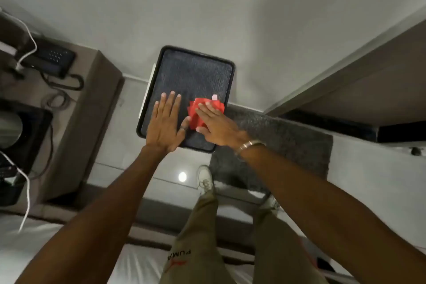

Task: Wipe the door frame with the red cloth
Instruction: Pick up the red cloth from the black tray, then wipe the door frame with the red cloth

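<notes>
Presses red cloth (202, 113) against lower right of tray (191, 71) with right hand (216, 127), fingers straight over it. Lays left hand (164, 124) flat on tray just beside cloth, fingers spread.

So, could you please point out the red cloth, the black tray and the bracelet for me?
red cloth (193, 112): head view, on its uncovered left part.
black tray (191, 71): head view, on its bare textured upper surface.
bracelet (249, 144): head view, on the band's middle, at the right wrist.
</notes>
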Available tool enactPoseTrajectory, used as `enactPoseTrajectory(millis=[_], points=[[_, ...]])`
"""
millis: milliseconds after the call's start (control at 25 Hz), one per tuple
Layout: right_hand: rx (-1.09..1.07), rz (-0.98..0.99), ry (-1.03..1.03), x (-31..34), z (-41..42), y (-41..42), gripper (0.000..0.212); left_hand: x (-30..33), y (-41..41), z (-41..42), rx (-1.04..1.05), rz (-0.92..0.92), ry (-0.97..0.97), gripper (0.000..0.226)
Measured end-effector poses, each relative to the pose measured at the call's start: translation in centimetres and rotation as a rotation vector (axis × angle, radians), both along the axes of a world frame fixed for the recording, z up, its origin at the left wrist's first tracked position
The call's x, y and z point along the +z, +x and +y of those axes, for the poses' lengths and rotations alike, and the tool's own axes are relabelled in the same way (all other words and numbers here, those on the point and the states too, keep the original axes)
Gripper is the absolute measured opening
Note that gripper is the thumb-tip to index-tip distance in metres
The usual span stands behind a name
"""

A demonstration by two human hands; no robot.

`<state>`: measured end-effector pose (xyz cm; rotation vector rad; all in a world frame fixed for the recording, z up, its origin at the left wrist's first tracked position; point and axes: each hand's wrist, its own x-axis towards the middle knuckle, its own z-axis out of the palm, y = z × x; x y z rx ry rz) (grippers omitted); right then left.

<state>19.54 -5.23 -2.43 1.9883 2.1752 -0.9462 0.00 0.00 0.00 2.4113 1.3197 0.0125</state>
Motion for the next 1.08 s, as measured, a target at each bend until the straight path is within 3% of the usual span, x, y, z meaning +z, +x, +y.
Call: enactPoseTrajectory(millis=[200, 280, 360, 440, 520, 600, 640, 680, 760, 840, 920, 1000, 1080], points=[[-0.058, -0.31, 0.034, -4.2, 2.0, -2.9, 0.099, -3.9, -1.6, 0.2, 0.008, -0.036, 0.042, 0.065], [-0.024, -0.403, 0.063, -5.4, 0.8, -4.0, 0.092, -4.3, -2.3, -1.3, 0.012, -0.02, 0.03, 0.062], [-0.042, -0.335, 0.053, -4.1, 1.3, -3.9, 0.076, -3.8, -1.9, -1.6, 0.002, -0.046, 0.029, 0.061], [-0.277, -0.07, 0.042, -1.5, 2.7, -2.7, 0.048, -1.4, -0.3, -1.0, -0.036, -0.093, 0.073, 0.061], [-0.75, 0.326, -0.049, 3.1, 3.2, -0.9, 0.025, 2.5, 2.2, 0.4, -0.085, -0.137, 0.125, 0.062], [-1.208, 0.877, -0.064, 8.5, 2.9, 1.3, 0.035, 7.2, 5.4, 2.0, -0.13, -0.192, 0.19, 0.063], [-1.336, 1.193, -0.072, 11.3, 2.3, 2.7, 0.044, 9.9, 7.1, 2.8, -0.146, -0.23, 0.222, 0.063], [-1.371, 1.48, -0.049, 14.3, 1.3, 4.2, 0.048, 12.6, 9.0, 3.4, -0.169, -0.26, 0.255, 0.063], [-1.245, 1.863, 0.106, 20.3, -0.6, 7.6, 0.04, 18.4, 13.1, 4.0, -0.234, -0.33, 0.334, 0.065], [-1.165, 2.034, 0.267, 26.0, -2.0, 10.7, 0.03, 23.7, 16.9, 3.9, -0.304, -0.4, 0.425, 0.067], [-1.159, 2.117, 0.425, 31.3, -3.7, 13.8, 0.038, 28.9, 20.4, 3.0, -0.379, -0.469, 0.51, 0.067], [-1.171, 1.989, 0.655, 35.5, -5.7, 16.3, 0.042, 33.3, 23.4, 2.1, -0.443, -0.533, 0.589, 0.067], [-1.234, 1.72, 0.96, 38.5, -8.2, 18.9, 0.047, 37.3, 25.9, 1.2, -0.481, -0.589, 0.662, 0.067]])
